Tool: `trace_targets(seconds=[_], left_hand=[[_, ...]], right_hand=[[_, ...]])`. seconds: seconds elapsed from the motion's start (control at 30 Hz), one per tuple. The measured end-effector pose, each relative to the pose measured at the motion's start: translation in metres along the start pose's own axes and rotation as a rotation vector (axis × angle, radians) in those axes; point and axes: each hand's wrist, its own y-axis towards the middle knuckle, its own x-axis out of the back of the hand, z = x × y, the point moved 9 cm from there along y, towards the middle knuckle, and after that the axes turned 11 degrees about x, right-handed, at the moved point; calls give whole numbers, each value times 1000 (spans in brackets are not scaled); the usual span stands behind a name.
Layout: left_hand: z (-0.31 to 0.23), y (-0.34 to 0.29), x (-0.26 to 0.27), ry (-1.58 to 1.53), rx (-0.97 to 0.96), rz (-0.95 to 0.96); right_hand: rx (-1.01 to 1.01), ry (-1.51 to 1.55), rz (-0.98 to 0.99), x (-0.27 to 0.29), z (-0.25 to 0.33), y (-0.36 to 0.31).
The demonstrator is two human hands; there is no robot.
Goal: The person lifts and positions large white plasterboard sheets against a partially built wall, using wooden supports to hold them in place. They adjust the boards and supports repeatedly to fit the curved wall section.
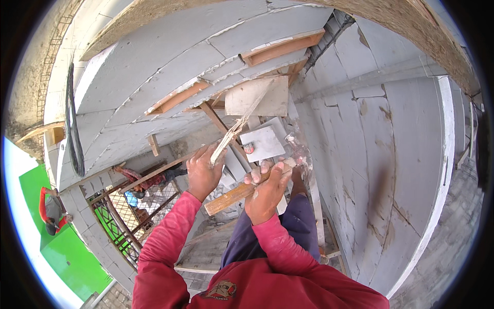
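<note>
My left hand (205, 170) is closed around the lower end of a long, pale wooden strip (241, 124) with a frayed, splintered break. The strip slants up and to the right, away from me. My right hand (266, 194) grips a shorter, flat piece of wood (226, 200), which lies slantwise through its fingers in front of my body. The two hands are close together but apart. Beyond them is a pale flat board (263, 142) with a small red and white object (249, 148) on it; its kind is unclear.
Grey block walls rise on the left (154, 87) and right (355, 154). Wooden frames (283, 47) are set in the left wall, where a dark wire bundle (75, 123) hangs. Two other people, one in a red-sleeved top (53, 210), are at lower left near a metal lattice (136, 211).
</note>
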Motion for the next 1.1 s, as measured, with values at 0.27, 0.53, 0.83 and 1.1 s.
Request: trace_targets(seconds=[0.27,0.53,0.83,1.1], left_hand=[[11,-2,-8,-14,35,140],[55,-41,5,78,-362,293],[68,-75,-4,70,-490,304],[72,-90,-11,75,-513,274]], right_hand=[[-162,-319,279,5,-7,4],[990,-2050,1106,-41,116,70],[605,-2835,2297,-38,-30,35],[662,-2666,2720,-41,-67,-3]])
